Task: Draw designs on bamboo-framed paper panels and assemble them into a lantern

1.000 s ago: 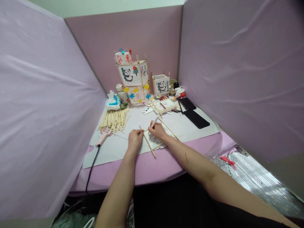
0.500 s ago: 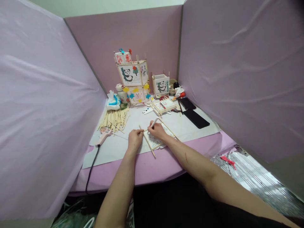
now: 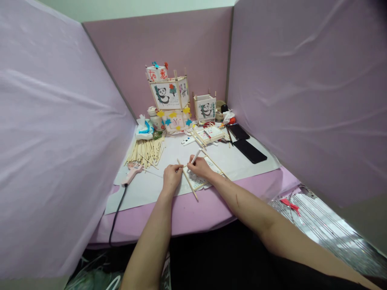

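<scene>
In my right hand (image 3: 199,166) is a white marker pen (image 3: 196,154), its tip down near the left part of a paper panel (image 3: 209,162) edged with wooden sticks. Dark line drawings show on the paper, partly covered by this hand and forearm. My left hand (image 3: 173,177) rests at the panel's left side, its fingers curled and their tips on the long wooden stick (image 3: 191,183) that forms that edge. The stick juts past the panel's corner toward the table's front.
A pile of wooden sticks (image 3: 145,152) and a pink glue gun (image 3: 133,174) with a black cord lie left. Behind stand a tiered panda lantern (image 3: 169,96) and a smaller panda box (image 3: 205,108). More framed panels (image 3: 211,133) and a black phone (image 3: 250,151) lie right.
My right hand and the marker pen have shifted very slightly to the left over the panel. My left hand and the panel have stayed put.
</scene>
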{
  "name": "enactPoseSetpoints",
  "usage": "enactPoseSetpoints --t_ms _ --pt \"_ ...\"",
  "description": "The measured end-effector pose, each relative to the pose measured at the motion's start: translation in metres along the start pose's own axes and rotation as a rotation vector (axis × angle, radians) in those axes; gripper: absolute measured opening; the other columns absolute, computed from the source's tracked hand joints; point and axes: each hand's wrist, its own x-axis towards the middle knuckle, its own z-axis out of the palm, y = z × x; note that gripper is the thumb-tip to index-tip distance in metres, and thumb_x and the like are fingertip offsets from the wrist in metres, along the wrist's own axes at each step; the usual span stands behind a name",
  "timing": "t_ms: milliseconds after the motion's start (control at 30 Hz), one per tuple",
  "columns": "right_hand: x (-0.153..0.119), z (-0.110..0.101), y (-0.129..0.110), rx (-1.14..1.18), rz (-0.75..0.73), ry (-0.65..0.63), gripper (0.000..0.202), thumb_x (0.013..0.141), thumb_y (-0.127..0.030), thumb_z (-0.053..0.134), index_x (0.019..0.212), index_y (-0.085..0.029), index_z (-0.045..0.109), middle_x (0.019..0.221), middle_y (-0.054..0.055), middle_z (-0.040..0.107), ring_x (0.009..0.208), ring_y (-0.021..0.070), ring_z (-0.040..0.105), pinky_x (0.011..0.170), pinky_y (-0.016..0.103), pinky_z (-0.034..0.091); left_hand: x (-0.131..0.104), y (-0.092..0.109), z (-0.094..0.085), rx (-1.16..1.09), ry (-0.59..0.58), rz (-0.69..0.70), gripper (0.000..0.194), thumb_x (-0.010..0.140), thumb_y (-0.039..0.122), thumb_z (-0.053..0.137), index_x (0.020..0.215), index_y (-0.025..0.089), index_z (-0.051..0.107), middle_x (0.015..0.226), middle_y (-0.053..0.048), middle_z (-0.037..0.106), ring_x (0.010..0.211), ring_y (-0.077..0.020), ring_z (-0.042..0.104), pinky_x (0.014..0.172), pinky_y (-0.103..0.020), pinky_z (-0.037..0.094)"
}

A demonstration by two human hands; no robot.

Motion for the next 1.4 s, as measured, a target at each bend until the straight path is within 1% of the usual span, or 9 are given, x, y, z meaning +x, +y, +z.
enactPoseSetpoints --t_ms 433,567,633,767,833,1067,1200,1400 --pt "-0.0004 -0.0019 -0.0007 -0.027 0.001 -0.018 0.013 0.076 -0.027 0.054 0.065 -0.022 0.049 0.056 -0.005 0.051 0.057 0.0128 0.048 0.057 0.024 0.031 0.0002 0.0017 -0.0012 0.007 -0.005 0.000 0.028 0.087 0.022 0.059 0.107 0.020 0.079 0.103 -0.011 0.074 0.097 -0.0244 0.068 0.097 -0.037 0.051" --pt "-0.0004 -0.0021 -0.0015 -0.036 0.007 -0.018 0.015 0.075 -0.026 0.055 0.062 -0.022 0.048 0.054 -0.005 0.049 0.055 0.0127 0.046 0.056 0.024 0.030 0.0004 0.0008 -0.0007 0.006 -0.003 0.000 0.028 0.087 0.022 0.060 0.107 0.020 0.079 0.103 -0.011 0.074 0.097 -0.0246 0.068 0.097 -0.038 0.051" --pt "-0.0001 -0.0022 -0.0016 -0.038 0.010 0.007 0.015 0.076 -0.026 0.055 0.063 -0.023 0.048 0.055 -0.005 0.050 0.056 0.0129 0.047 0.057 0.024 0.031 0.0005 -0.0003 -0.0002 0.004 -0.003 0.003 0.028 0.087 0.023 0.060 0.107 0.020 0.079 0.103 -0.011 0.074 0.097 -0.0247 0.068 0.098 -0.038 0.051" --pt "0.0009 -0.0022 -0.0011 -0.044 0.011 0.084 0.015 0.082 -0.028 0.053 0.069 -0.023 0.050 0.062 -0.004 0.056 0.061 0.0137 0.051 0.062 0.024 0.035 0.0010 -0.0022 0.0011 -0.006 -0.002 0.001 0.028 0.087 0.023 0.060 0.107 0.020 0.079 0.105 -0.011 0.074 0.095 -0.0241 0.069 0.097 -0.038 0.052" --pt "0.0012 -0.0017 -0.0007 -0.048 0.006 0.093 0.016 0.084 -0.029 0.054 0.070 -0.023 0.051 0.063 -0.004 0.057 0.062 0.0141 0.052 0.063 0.024 0.036 0.0010 -0.0022 0.0013 -0.011 -0.001 -0.002 0.028 0.087 0.023 0.060 0.107 0.020 0.079 0.105 -0.010 0.074 0.094 -0.0237 0.069 0.096 -0.037 0.052" --pt "0.0016 0.0010 0.0006 -0.056 -0.004 0.076 0.015 0.086 -0.029 0.057 0.072 -0.023 0.053 0.064 -0.003 0.061 0.065 0.0147 0.058 0.066 0.023 0.039 -0.0003 0.0009 -0.0009 -0.012 -0.007 -0.007 0.029 0.087 0.022 0.058 0.107 0.020 0.079 0.104 -0.010 0.074 0.096 -0.0243 0.069 0.097 -0.038 0.052" --pt "0.0020 0.0015 0.0011 -0.064 -0.002 0.061 0.016 0.086 -0.028 0.056 0.071 -0.023 0.052 0.064 -0.003 0.060 0.064 0.0148 0.057 0.064 0.023 0.038 -0.0005 0.0011 -0.0015 -0.009 -0.009 -0.005 0.030 0.087 0.023 0.057 0.108 0.020 0.079 0.105 -0.011 0.074 0.098 -0.0251 0.068 0.098 -0.039 0.051" --pt "0.0012 0.0008 0.0009 -0.082 0.003 0.067 0.016 0.084 -0.026 0.055 0.069 -0.024 0.050 0.062 -0.003 0.058 0.062 0.0147 0.054 0.063 0.024 0.037 -0.0001 0.0002 -0.0011 -0.004 -0.005 -0.004 0.030 0.086 0.024 0.058 0.107 0.021 0.079 0.103 -0.010 0.074 0.096 -0.0240 0.068 0.097 -0.038 0.052"
